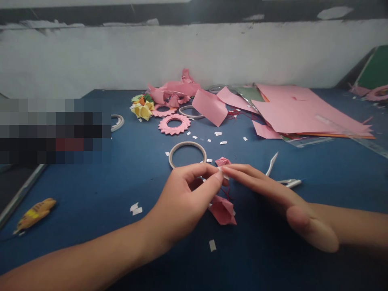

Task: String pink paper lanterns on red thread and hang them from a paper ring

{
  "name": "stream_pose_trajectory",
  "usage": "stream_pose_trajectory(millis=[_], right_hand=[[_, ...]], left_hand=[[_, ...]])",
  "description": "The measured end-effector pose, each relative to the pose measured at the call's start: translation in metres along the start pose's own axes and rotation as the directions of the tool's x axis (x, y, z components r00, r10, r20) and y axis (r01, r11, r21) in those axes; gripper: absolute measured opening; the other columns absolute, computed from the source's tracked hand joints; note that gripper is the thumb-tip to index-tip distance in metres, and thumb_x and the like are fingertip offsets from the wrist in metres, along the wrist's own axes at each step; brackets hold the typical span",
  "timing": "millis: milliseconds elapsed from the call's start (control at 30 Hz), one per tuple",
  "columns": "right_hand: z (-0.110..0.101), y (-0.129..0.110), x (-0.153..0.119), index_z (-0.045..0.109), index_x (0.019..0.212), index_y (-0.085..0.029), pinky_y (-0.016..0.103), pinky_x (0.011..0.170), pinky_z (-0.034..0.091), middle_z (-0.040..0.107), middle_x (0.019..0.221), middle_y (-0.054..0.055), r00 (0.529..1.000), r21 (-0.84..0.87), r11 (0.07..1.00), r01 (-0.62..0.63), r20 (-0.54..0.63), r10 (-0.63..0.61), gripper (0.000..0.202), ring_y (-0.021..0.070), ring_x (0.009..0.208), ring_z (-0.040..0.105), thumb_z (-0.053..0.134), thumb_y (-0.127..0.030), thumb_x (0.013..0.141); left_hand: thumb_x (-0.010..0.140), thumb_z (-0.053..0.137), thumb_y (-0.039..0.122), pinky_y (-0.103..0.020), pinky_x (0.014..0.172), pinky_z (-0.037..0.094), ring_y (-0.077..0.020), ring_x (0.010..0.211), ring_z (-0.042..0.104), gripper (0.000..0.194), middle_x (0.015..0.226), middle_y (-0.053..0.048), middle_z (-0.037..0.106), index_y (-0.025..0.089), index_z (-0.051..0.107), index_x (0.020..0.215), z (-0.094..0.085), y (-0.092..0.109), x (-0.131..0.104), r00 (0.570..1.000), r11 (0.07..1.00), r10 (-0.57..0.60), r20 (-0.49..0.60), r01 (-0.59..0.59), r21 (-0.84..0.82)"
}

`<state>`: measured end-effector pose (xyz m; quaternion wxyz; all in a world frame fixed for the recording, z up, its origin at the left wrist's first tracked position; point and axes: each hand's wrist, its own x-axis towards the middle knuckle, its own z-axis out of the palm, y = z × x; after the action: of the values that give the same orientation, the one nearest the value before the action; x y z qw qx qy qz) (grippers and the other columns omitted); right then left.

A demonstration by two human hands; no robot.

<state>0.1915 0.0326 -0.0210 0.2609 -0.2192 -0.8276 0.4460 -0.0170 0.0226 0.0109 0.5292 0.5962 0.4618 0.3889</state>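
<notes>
My left hand (182,198) is closed in a pinch, thumb against index finger, on a small white piece of tape (223,173). My right hand (275,196) has its fingers stretched out flat, and their tips touch the same piece. Just below the fingertips lies a pink folded paper flower (223,211) with dark red thread beside it. Another pink folded piece (222,161) shows right behind the fingertips. A roll of tape (170,155) lies flat behind my left hand, which hides its near edge. White scissors (291,183) are partly hidden behind my right hand.
Pink paper sheets (303,115) are stacked at the back right under a clear ruler (342,129). Pink paper rings (174,131) and yellow folded paper (142,110) sit at the back. White scraps (212,245) dot the blue table. A tan patterned object (36,212) lies at left.
</notes>
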Motion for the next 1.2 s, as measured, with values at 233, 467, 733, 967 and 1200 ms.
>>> stream_pose_trajectory(millis=[233, 467, 733, 967, 1200], right_hand=[[0.004, 0.001, -0.003, 0.005, 0.149, -0.028, 0.044, 0.110, 0.032, 0.040, 0.140, 0.008, 0.995, -0.001, 1.000, 0.010, -0.102, -0.010, 0.073, 0.0262, 0.131, 0.039, 0.031, -0.063, 0.090], [0.015, -0.002, -0.002, 0.013, 0.146, -0.021, 0.034, 0.102, 0.040, 0.048, 0.126, 0.011, 0.989, -0.401, 0.916, 0.014, -0.130, -0.072, 0.078, 0.0207, 0.114, 0.050, 0.061, -0.035, 0.086], [0.007, -0.003, -0.001, 0.024, 0.141, -0.019, 0.029, 0.109, 0.032, 0.044, 0.130, 0.010, 0.992, -0.221, 0.975, 0.006, -0.121, -0.034, 0.055, 0.0183, 0.125, 0.041, 0.046, -0.033, 0.093], [0.007, -0.001, -0.001, 0.026, 0.142, -0.023, 0.037, 0.106, 0.037, 0.047, 0.127, 0.010, 0.992, -0.164, 0.986, -0.011, -0.129, -0.011, 0.053, 0.0223, 0.121, 0.045, 0.044, -0.036, 0.093], [0.007, -0.002, 0.001, 0.028, 0.142, -0.024, 0.037, 0.103, 0.039, 0.050, 0.122, 0.009, 0.990, -0.136, 0.991, -0.006, -0.141, -0.014, 0.051, 0.0216, 0.117, 0.048, 0.043, -0.034, 0.094]], left_hand=[[0.077, 0.054, 0.016, -0.017, 0.040, 0.029, -0.0055, 0.043, 0.041, 0.022, 0.046, 0.006, 0.048, 0.016, 0.058, 0.055, -0.004, -0.003, 0.006, 0.992, 0.946, 0.079, -0.099, -0.043, 0.320], [0.089, 0.047, 0.024, -0.022, 0.043, 0.027, -0.0066, 0.044, 0.036, 0.033, 0.048, 0.006, 0.040, 0.015, 0.053, 0.057, -0.012, -0.018, 0.015, 0.969, 0.791, 0.239, -0.063, -0.157, 0.591], [0.082, 0.058, 0.015, -0.023, 0.056, 0.042, -0.0098, 0.059, 0.049, 0.019, 0.066, 0.001, 0.056, 0.010, 0.064, 0.100, -0.009, -0.017, 0.011, 0.842, 0.716, 0.540, 0.017, -0.470, 0.517], [0.081, 0.062, 0.010, -0.024, 0.056, 0.041, -0.0094, 0.059, 0.051, 0.010, 0.067, 0.001, 0.063, 0.016, 0.066, 0.088, -0.010, -0.018, 0.010, 0.788, 0.650, 0.615, 0.005, -0.511, 0.562], [0.081, 0.061, 0.012, -0.026, 0.055, 0.040, -0.0115, 0.062, 0.054, 0.008, 0.070, 0.000, 0.066, 0.019, 0.064, 0.083, -0.008, -0.015, 0.010, 0.839, 0.702, 0.544, -0.025, -0.438, 0.561]])
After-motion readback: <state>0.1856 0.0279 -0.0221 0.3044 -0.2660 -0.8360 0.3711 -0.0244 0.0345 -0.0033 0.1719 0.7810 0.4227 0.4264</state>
